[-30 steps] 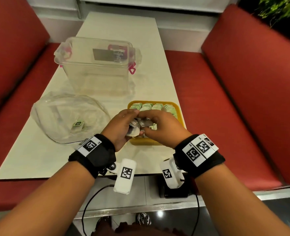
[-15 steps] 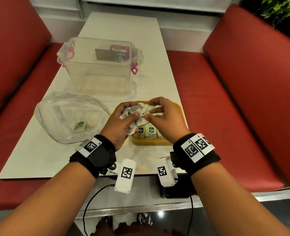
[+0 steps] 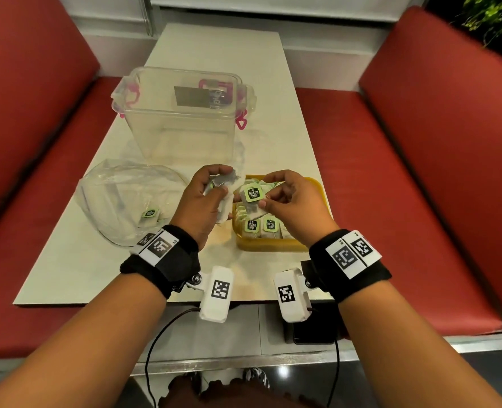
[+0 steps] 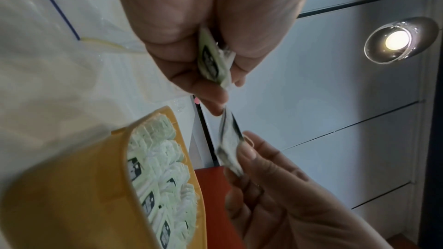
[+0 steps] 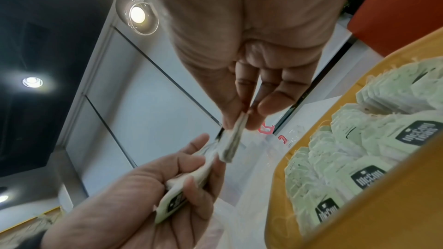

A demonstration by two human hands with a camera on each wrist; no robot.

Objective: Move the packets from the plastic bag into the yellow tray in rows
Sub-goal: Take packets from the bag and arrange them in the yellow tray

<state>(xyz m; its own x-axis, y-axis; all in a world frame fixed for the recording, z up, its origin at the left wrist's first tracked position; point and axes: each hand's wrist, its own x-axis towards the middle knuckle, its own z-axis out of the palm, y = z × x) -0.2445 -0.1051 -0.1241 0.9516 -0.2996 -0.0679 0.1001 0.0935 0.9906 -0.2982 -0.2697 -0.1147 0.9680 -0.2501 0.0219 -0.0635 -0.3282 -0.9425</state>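
Note:
Above the near-left corner of the yellow tray point(image 3: 273, 249), my left hand point(image 3: 218, 188) grips a small bunch of white tea packets point(image 3: 225, 184). My right hand point(image 3: 263, 196) pinches a single packet point(image 3: 252, 200) with a green tag, held just right of the bunch and over the tray. The tray holds rows of the same packets point(image 3: 263, 225). The clear plastic bag point(image 3: 117, 198) lies left of the tray with one packet point(image 3: 149, 214) left inside. In the left wrist view the bunch point(image 4: 213, 63) sits in my curled fingers. The right wrist view shows the pinched packet point(image 5: 232, 139) edge-on.
A tall clear lidless container point(image 3: 185, 119) with pink clips stands behind the bag and tray. The white table point(image 3: 76, 272) is narrow, and its near edge lies just under my wrists. Red bench seats point(image 3: 391, 201) flank it on both sides.
Both hands rose from the tray's near edge and drew slightly apart. My right hand has pulled one packet away from the bunch in my left hand.

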